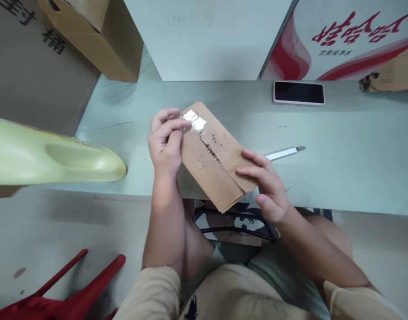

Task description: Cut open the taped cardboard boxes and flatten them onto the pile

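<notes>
A small brown cardboard box (217, 155) lies tilted across the table's front edge, its near corner jutting past it. A torn seam runs along its top face, with dark scuffs beside it. Shiny clear tape (194, 121) covers the far end of the seam. My left hand (167, 142) grips the box's far left end, thumb and fingers closed at the tape. At the opposite end, my right hand (265, 184) holds the box, two fingers on top and the thumb off the near side. A white utility knife (287, 152) lies just beyond my right hand, partly hidden.
A phone (299, 93) lies at the back right, before a white and red carton (324, 49). A plain white box (210, 40) stands behind my hands. A yellow-green bottle (63, 155) juts in from the left. A red stool (73, 289) is on the floor.
</notes>
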Demonstrator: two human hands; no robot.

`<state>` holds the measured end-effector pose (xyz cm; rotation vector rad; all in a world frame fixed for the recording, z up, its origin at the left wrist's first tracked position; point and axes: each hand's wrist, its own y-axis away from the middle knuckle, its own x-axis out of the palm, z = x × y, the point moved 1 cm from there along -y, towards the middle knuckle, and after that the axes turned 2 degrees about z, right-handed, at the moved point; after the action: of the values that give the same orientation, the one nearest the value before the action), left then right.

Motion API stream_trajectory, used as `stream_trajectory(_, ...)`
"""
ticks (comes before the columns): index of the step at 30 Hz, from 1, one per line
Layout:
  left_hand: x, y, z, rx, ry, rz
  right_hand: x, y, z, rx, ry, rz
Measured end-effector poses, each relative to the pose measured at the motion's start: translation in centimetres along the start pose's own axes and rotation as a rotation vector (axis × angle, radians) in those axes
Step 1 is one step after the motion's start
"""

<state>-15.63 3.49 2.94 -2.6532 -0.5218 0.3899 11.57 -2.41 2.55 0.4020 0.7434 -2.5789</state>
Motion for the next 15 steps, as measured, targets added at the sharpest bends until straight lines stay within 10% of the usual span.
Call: stream_trajectory(15, -1.5, -1.7, 0.6, -0.093, 0.061, -0.153, -0.8, 3.0, -4.3, 0.661, -0.348, 0.019)
